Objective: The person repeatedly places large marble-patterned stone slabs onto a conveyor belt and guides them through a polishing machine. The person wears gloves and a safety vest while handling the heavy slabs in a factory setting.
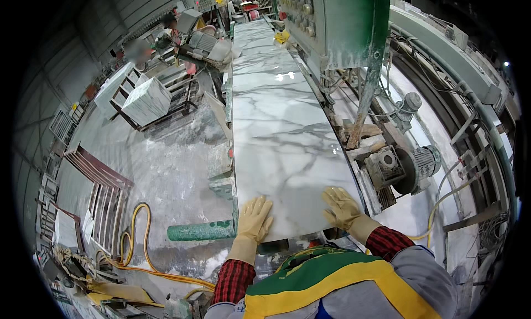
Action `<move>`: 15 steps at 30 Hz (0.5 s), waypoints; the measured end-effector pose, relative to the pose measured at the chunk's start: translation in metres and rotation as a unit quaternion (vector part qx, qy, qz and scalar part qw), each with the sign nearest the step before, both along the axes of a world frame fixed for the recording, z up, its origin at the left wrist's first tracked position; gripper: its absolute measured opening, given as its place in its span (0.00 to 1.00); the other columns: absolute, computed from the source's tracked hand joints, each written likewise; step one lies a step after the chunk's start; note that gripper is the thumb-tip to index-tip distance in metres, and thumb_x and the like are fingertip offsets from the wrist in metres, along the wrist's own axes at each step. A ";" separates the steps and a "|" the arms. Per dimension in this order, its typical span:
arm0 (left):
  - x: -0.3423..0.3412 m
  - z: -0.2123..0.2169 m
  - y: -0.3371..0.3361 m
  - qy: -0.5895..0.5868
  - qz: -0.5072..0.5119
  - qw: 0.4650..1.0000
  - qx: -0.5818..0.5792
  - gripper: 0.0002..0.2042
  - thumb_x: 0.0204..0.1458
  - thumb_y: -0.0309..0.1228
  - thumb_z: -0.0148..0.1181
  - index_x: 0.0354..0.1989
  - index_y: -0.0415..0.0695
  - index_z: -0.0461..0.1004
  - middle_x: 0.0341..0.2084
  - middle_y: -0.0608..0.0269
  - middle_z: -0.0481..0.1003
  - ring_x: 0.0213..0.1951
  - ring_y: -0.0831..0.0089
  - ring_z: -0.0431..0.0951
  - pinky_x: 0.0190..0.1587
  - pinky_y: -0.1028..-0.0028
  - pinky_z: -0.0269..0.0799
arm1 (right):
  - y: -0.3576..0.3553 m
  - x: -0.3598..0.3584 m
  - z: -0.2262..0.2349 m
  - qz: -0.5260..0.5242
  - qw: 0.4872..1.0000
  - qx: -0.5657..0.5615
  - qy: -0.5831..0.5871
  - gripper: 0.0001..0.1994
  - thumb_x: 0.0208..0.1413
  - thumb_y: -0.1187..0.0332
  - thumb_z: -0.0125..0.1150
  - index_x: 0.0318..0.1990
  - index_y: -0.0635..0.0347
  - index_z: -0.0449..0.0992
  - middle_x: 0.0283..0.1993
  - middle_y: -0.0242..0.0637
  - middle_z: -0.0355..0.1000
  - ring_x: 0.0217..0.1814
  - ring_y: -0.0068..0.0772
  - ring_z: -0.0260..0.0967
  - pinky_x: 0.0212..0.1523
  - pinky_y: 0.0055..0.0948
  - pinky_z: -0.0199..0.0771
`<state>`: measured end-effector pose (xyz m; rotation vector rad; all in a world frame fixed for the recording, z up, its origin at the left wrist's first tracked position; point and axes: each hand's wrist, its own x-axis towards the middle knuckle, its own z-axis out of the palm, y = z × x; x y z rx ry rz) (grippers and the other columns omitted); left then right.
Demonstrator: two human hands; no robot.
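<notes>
A long, glossy white stone slab with grey veins stretches away from me, its near end just in front of my body. My left hand, in a cream rubber glove, lies flat on the near left corner with its fingers pointing forward. On the near right corner rests my right hand, gloved alike, its fingers spread over the edge area. Neither hand is wrapped round anything. Under the slab's near left side a green roller sticks out.
A green control cabinet stands to the right, with motors below it. At left are a marble-faced block on a frame, a metal rack and a yellow hose on the floor. A machine motor flanks the slab's far left.
</notes>
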<state>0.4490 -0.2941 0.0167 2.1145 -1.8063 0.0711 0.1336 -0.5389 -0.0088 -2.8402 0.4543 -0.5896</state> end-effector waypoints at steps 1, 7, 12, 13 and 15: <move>0.000 -0.001 -0.001 -0.005 0.001 1.000 -0.004 0.29 0.65 0.43 0.66 0.74 0.50 0.73 0.76 0.45 0.70 0.75 0.38 0.67 0.79 0.44 0.59 | -0.002 0.002 -0.002 -0.002 1.000 0.003 0.016 0.34 0.64 0.54 0.67 0.72 0.67 0.75 0.79 0.58 0.68 0.83 0.66 0.62 0.86 0.59 0.57; -0.038 0.036 0.005 -0.003 -0.072 0.990 0.117 0.47 0.52 0.59 0.76 0.77 0.49 0.68 0.77 0.43 0.66 0.76 0.35 0.62 0.79 0.41 0.56 | -0.001 -0.001 -0.002 0.043 0.987 0.042 0.147 0.48 0.63 0.37 0.62 0.80 0.65 0.63 0.87 0.65 0.54 0.91 0.68 0.45 0.91 0.59 0.37; -0.052 0.038 0.005 -0.035 -0.053 0.990 0.124 0.53 0.39 0.50 0.88 0.77 0.50 0.67 0.76 0.47 0.66 0.76 0.38 0.64 0.78 0.41 0.58 | 0.018 0.019 0.050 0.040 0.948 -0.059 0.310 0.47 0.67 0.37 0.56 0.83 0.64 0.60 0.86 0.71 0.51 0.89 0.73 0.46 0.88 0.64 0.38; -0.051 0.033 0.004 -0.043 -0.048 0.991 0.120 0.54 0.38 0.49 0.88 0.77 0.51 0.66 0.76 0.48 0.66 0.76 0.39 0.65 0.78 0.41 0.59 | 0.020 0.024 0.042 0.023 0.949 -0.079 0.306 0.44 0.69 0.42 0.55 0.83 0.64 0.60 0.86 0.71 0.52 0.88 0.73 0.47 0.87 0.65 0.40; -0.051 0.030 0.000 -0.048 -0.050 0.991 0.115 0.54 0.37 0.47 0.89 0.77 0.51 0.66 0.76 0.49 0.67 0.76 0.40 0.65 0.77 0.42 0.60 | 0.024 0.030 0.017 -0.015 0.947 -0.115 0.299 0.38 0.72 0.50 0.53 0.82 0.65 0.60 0.84 0.71 0.54 0.87 0.73 0.49 0.85 0.67 0.43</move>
